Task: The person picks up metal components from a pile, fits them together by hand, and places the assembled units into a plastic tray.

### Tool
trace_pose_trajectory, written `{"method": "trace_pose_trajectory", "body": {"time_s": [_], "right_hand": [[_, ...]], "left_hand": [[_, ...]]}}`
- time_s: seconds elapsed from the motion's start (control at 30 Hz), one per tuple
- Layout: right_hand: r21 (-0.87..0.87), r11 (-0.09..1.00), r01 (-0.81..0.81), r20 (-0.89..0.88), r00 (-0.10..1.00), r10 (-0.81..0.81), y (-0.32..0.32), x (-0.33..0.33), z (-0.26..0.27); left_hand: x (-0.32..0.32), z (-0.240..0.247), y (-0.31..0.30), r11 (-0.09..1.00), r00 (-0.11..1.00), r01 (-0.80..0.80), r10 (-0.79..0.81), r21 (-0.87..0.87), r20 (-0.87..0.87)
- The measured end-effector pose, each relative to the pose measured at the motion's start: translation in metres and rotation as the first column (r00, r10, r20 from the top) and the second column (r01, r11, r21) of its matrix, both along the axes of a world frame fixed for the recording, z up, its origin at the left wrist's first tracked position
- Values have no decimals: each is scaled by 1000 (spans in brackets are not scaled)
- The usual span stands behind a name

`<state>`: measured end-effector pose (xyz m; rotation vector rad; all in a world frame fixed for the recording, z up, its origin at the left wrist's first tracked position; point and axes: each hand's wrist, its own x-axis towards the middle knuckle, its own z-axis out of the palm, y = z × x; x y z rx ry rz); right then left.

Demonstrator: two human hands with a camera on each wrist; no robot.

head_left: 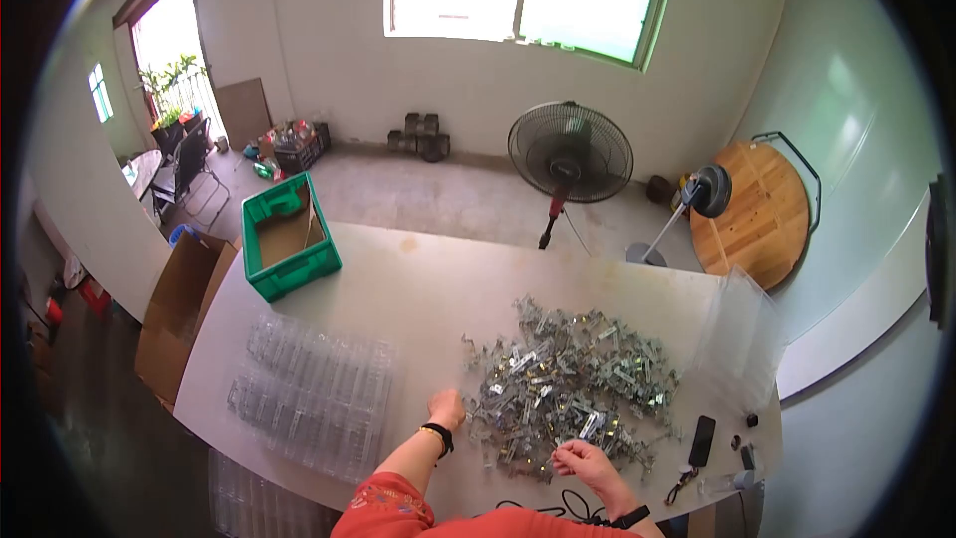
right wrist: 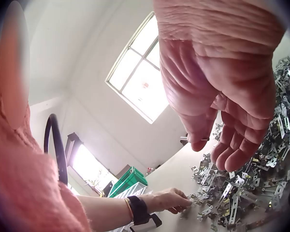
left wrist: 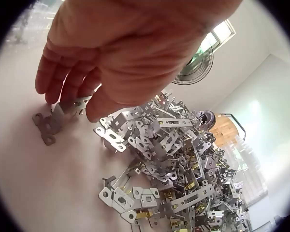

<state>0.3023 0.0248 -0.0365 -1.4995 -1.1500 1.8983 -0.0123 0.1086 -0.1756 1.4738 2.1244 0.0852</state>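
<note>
A large heap of small metal brackets (head_left: pixel 573 384), grey with some brass-coloured bits, lies on the white table. At the heap's left edge is my left hand (head_left: pixel 447 408). In the left wrist view its thumb and fingers pinch one metal bracket (left wrist: pixel 53 123), whose holed end shows low over the tabletop. My right hand (head_left: pixel 588 463) is at the heap's near edge, fingers curled toward the thumb. A thin metal piece (right wrist: pixel 184 139) sticks out beside the right thumb in the right wrist view; the rest of it is hidden by the hand.
Clear plastic trays (head_left: pixel 314 394) with rows of slots lie left of my left arm. A green crate (head_left: pixel 289 279) stands at the back left corner. More clear plastic sheets (head_left: pixel 739 339) stand at the right edge, near a phone (head_left: pixel 702 440) and a black cable (head_left: pixel 573 503).
</note>
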Motion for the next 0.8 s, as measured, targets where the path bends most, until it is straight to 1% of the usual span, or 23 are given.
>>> {"method": "trace_pose_trajectory", "body": {"time_s": [0.03, 0.1, 0.17, 0.23, 0.27, 0.33, 0.37, 0.4, 0.43, 0.47, 0.5, 0.53, 0.57, 0.63, 0.67, 0.73, 0.77, 0.8], "right_hand": [[17, 1000, -4, -9, 1000, 4, 3, 0, 1], [-7, 999, -31, -11, 999, 31, 8, -1, 4], [25, 998, -61, -44, 997, 62, 15, -1, -2], [25, 997, -76, -42, 996, 77, 21, -4, 1], [22, 996, -82, -51, 995, 83, 25, -4, 0], [58, 994, -96, -83, 991, 101, 29, -6, -12], [77, 992, -101, -101, 989, 108, 34, -7, -17], [61, 995, -83, -139, 986, 91, 34, -10, -11], [80, 993, -84, -150, 984, 95, 36, -12, -12], [102, 992, -76, -154, 984, 91, 42, -15, -14], [103, 992, -67, -147, 986, 81, 38, -16, -23], [277, 960, -52, -122, 989, 89, 40, -23, -35], [288, 956, -53, -129, 987, 94, 43, -22, -45], [352, 936, -11, -117, 992, 56, 42, -22, -34], [392, 919, -47, -103, 990, 95, 43, -20, -29], [411, 909, -65, -103, 988, 117, 45, -19, -30], [424, 902, -79, -97, 986, 132, 45, -20, -32], [424, 901, -93, -102, 983, 149, 44, -22, -35]], "left_hand": [[0, 0, -2, 1000, 1000, 8, -8, -23, 8], [-1, 1, -7, 1000, 1000, -21, 21, 23, -9], [-3, 7, -10, 996, 998, -52, 54, 75, -27], [-2, 21, -15, 976, 997, -69, 72, 206, -7], [0, 30, -17, 972, 997, -74, 81, 224, -20], [11, 53, -21, 985, 978, -111, 85, 133, 191], [19, 63, -26, 990, 969, -56, 22, 133, 246], [29, 67, -32, 991, 954, 3, -44, 135, 298], [45, 53, -44, 977, 915, 62, -137, 203, 378], [57, 48, -47, 950, 870, 116, -238, 288, 433], [66, 62, -52, 969, 765, 114, -226, 218, 603], [75, 72, -59, 975, 691, 113, -216, 192, 690], [84, 82, -67, 993, 594, 57, -119, 106, 796], [92, 72, -72, 982, 512, 58, -184, 180, 839], [94, 64, -73, 981, 519, 53, -187, 186, 834], [98, 65, -74, 990, 393, 65, -138, 122, 909], [98, 65, -77, 991, 400, 51, -134, 124, 906], [101, 88, -86, 992, 369, 51, -124, 113, 921]]}}
